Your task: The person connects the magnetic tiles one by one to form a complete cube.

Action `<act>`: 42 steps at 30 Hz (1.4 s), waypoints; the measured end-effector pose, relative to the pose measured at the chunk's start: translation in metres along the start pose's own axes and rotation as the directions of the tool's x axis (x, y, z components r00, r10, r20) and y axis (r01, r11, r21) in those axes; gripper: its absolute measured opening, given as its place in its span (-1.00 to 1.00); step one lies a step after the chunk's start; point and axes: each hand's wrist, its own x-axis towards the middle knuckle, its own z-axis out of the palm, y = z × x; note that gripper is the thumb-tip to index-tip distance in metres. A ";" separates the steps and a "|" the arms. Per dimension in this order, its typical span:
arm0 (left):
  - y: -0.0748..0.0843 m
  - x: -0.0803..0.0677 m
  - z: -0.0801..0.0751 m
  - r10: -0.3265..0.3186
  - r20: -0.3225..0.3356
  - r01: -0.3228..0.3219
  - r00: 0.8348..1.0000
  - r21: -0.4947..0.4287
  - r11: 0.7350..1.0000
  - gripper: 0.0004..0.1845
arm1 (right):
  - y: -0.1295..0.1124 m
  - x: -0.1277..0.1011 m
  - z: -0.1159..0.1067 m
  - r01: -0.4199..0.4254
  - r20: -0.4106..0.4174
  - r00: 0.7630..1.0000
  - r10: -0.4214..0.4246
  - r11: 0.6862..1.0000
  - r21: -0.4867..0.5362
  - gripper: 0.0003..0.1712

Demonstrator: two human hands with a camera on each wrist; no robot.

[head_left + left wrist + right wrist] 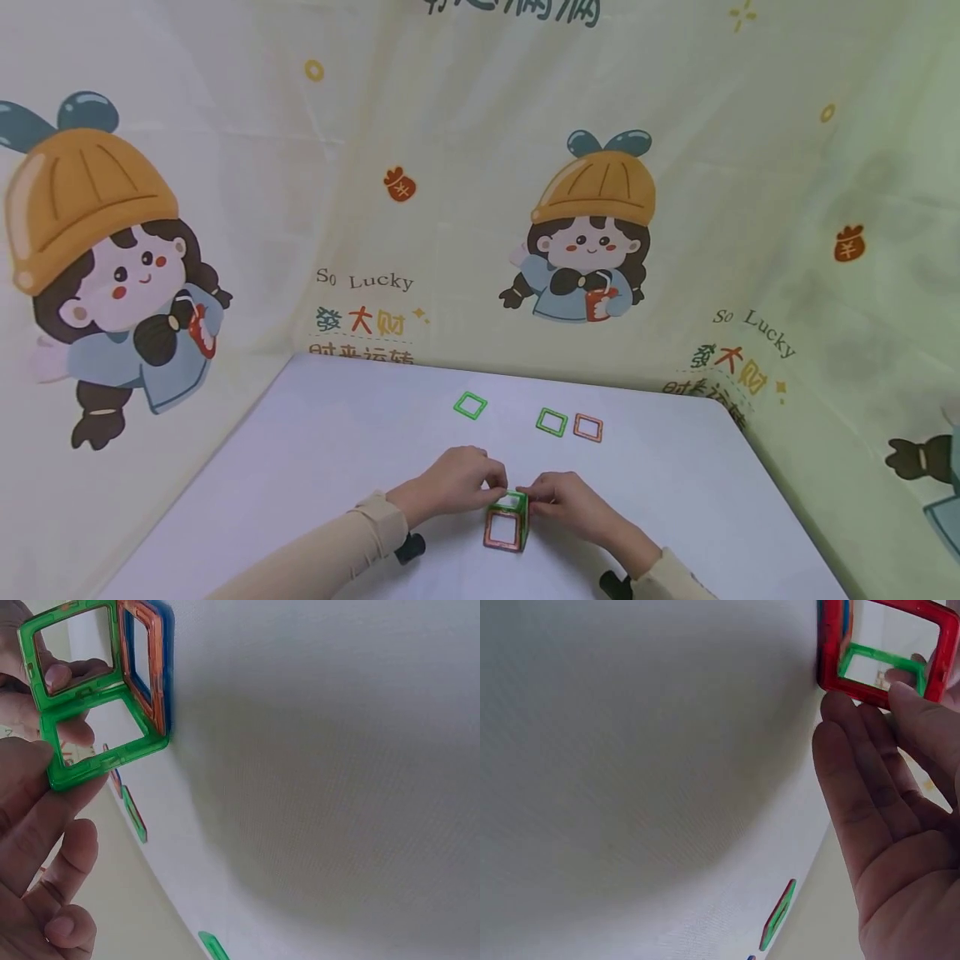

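A small box of square magnetic tiles stands on the table, with an orange tile (503, 547) facing me in the head view. My left hand (459, 479) pinches the edge of a green tile (109, 762) between thumb and fingers. That tile meets a second green tile (29, 664), and an orange tile (157, 671) with a blue tile (169, 675) against it lies alongside. On the box's other side my right hand (576, 504) pinches a red tile (853, 691) between thumb and fingertips. The fingers partly hide the far side.
Farther back on the white table (337, 467) lie a loose green tile (465, 413), another green tile (549, 432) and an orange tile (587, 438) beside it. A printed cloth (465, 250) hangs behind the table and along its sides.
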 end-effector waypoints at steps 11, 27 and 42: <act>-0.006 0.001 0.002 0.023 0.003 -0.023 1.000 -0.001 1.000 -0.96 | 0.008 0.003 -0.006 0.046 0.112 0.992 -0.053 0.997 0.063 -0.69; -0.027 0.007 -0.010 -0.025 -0.003 0.025 1.000 -0.117 0.993 -0.92 | 0.010 0.004 -0.002 0.026 0.196 0.978 -0.069 0.976 0.215 -0.82; -0.093 0.026 -0.005 -0.284 -0.092 0.276 0.954 -0.088 0.957 -0.90 | 0.005 -0.003 0.008 -0.077 0.317 0.948 -0.036 0.939 0.335 -0.85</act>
